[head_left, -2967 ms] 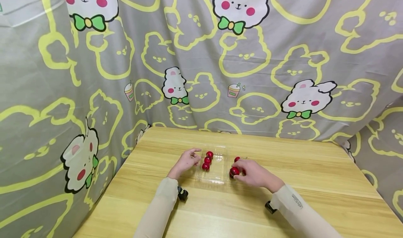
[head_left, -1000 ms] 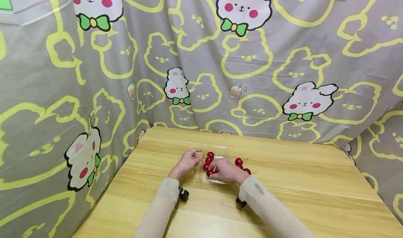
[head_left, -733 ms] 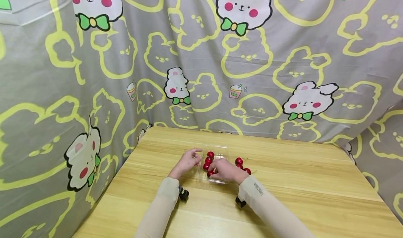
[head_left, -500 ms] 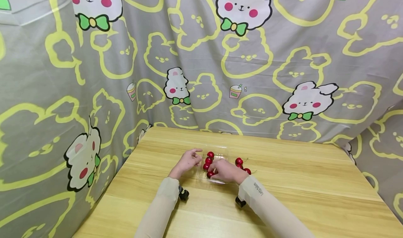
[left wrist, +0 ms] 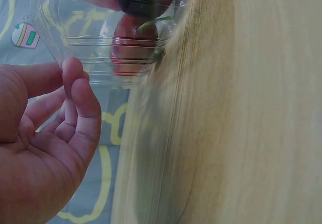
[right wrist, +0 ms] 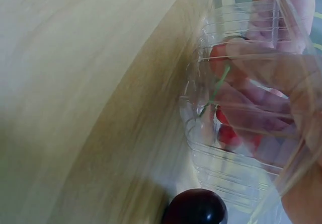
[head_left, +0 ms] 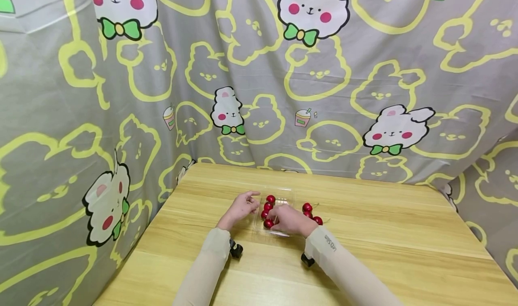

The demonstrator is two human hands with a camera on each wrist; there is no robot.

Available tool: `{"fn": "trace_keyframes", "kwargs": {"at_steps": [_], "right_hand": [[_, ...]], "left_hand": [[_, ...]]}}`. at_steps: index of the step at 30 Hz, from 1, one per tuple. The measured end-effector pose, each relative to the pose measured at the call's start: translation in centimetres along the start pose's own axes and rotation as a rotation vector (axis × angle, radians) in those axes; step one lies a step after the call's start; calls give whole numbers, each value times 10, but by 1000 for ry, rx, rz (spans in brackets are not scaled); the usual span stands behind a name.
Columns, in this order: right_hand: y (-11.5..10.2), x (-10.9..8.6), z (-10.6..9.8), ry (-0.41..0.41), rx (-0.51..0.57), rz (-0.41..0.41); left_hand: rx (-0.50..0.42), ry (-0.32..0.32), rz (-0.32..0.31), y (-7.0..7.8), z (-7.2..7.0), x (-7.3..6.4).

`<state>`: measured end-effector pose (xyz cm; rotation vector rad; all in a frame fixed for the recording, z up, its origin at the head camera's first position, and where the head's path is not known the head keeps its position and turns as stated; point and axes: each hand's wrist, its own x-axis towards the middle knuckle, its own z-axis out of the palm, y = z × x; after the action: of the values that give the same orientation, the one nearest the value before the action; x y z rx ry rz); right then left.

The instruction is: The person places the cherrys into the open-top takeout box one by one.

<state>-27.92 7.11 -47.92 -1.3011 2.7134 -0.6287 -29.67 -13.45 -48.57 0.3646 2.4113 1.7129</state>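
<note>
A clear plastic box (head_left: 279,234) stands on the table, with several red cherries (head_left: 270,199) in a row along its left side. My right hand (head_left: 288,218) reaches inside it, fingers on the nearest cherry (head_left: 269,224). Seen through the clear wall in the right wrist view, the fingertips are against that stemmed cherry (right wrist: 219,55). At the box's left edge is my left hand (head_left: 241,206). In the left wrist view, its thumb and fingertips pinch the rim corner of the box (left wrist: 90,53). The right hand hides part of the box floor.
Three stemmed cherries (head_left: 307,207) lie on the wooden table (head_left: 384,247) just right of the box. A patterned grey curtain (head_left: 259,72) hangs behind the table and along its left side. Black wrist cameras (head_left: 236,249) sit under both sleeves.
My right hand has carried a cherry from the pile on the right into the box's near left corner. Lately that cherry has shifted slightly left. My left hand stays at the box edge.
</note>
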Motion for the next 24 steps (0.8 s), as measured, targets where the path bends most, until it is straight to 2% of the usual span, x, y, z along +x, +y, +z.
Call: {"fn": "trace_keyframes", "kwargs": {"at_steps": [7, 24], "right_hand": [[-1, 3, 1, -1, -16, -15], [-1, 7, 3, 12, 49, -2]], "left_hand": [[18, 13, 0, 1, 0, -1], [23, 6, 13, -1, 0, 0]]}}
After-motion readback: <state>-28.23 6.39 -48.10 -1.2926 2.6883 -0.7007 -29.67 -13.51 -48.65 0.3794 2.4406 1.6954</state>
